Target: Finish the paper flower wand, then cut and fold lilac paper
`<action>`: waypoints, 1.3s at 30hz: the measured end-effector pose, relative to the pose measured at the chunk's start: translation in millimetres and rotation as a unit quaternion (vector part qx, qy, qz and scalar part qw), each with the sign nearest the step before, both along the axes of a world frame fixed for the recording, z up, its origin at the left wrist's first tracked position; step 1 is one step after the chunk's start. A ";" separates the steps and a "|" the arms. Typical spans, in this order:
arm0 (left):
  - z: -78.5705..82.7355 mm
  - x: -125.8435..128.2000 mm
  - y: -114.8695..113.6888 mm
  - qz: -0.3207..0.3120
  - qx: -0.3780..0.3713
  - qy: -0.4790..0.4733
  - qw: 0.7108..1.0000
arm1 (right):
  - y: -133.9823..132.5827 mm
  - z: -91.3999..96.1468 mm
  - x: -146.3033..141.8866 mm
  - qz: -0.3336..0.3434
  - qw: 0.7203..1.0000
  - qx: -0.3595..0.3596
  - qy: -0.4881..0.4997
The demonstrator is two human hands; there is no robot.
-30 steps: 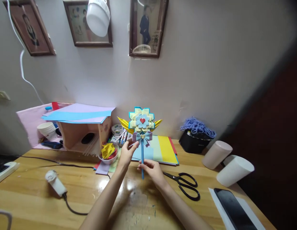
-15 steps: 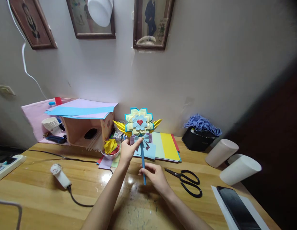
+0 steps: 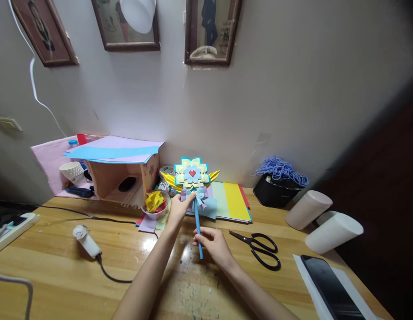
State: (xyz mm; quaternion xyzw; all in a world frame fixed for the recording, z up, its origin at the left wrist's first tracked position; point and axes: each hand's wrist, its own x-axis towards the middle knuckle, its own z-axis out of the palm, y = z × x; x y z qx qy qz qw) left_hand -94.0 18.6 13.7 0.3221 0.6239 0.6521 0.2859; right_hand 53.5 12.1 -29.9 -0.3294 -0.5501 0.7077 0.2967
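Both hands hold a folded-paper wand [image 3: 192,174]. Its flower-shaped head is pale yellow edged in blue, with a light blue centre and a red heart, and yellow wings stick out at both sides. A purple and blue paper bow [image 3: 201,195] sits below the head. My left hand [image 3: 180,208] is closed at the bow, thumb pressed on its middle. Lower down, my right hand [image 3: 211,242] pinches the blue stick [image 3: 197,220] near its bottom end. Black-handled scissors [image 3: 256,246] lie on the table just right of my right hand.
Coloured paper sheets [image 3: 238,202] lie behind the wand. A bowl of folded paper [image 3: 155,205] and a cardboard box [image 3: 118,171] stand to the left, near a white corded tool [image 3: 86,242]. At right are white rolls [image 3: 334,232], a phone [image 3: 329,284] and a black box with blue yarn [image 3: 276,193].
The wand's head has tipped back and shifted slightly down and left. Both hands keep their hold on it.
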 end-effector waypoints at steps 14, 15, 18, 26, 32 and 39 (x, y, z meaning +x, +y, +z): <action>-9.3 -1.4 4.4 -0.004 -0.018 -0.001 1.000 | -2.8 -7.3 -1.5 -0.003 1.000 -0.004 -0.004; -9.3 -1.6 4.3 -0.006 -0.019 -0.002 1.000 | -2.8 -8.6 -1.3 -0.002 1.000 -0.003 -0.002; -8.2 -2.4 3.7 -0.006 -0.022 0.002 1.000 | -2.5 -12.4 -1.1 0.001 1.000 -0.001 0.001; -8.2 -4.8 2.0 -0.017 -0.026 0.010 0.999 | -2.1 -11.8 -1.1 -0.005 1.000 -0.005 -0.011; -4.2 -3.9 5.6 -0.091 -0.027 0.047 0.994 | 11.5 -8.3 2.7 -0.043 0.999 -0.009 -0.001; -23.4 0.2 -11.4 -0.094 -0.161 0.199 0.962 | 54.2 -20.4 17.5 -0.133 0.989 -0.058 -0.008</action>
